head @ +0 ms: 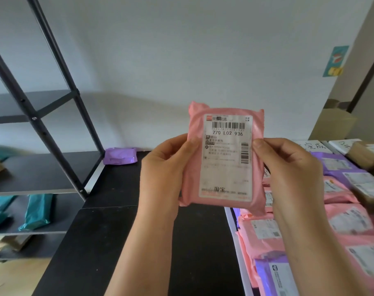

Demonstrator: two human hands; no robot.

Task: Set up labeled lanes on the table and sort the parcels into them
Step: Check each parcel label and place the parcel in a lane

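A pink parcel (225, 159) with a white shipping label reading 770 L02 936 is held upright above the black table (122, 242), label facing me. My left hand (162, 171) grips its left edge and my right hand (288, 169) grips its right edge. To the right, several pink parcels (262, 233) and purple parcels (335, 165) lie in rows on the table. White paper lane labels (314, 146) with handwriting lie at the far end of those rows. A lone purple parcel (120, 155) rests at the table's far left corner.
A black metal shelving rack (43, 124) stands to the left, with teal parcels (37, 211) and brown boxes on its shelves. Brown cardboard boxes (365, 154) sit at the far right. A white wall is behind the table.
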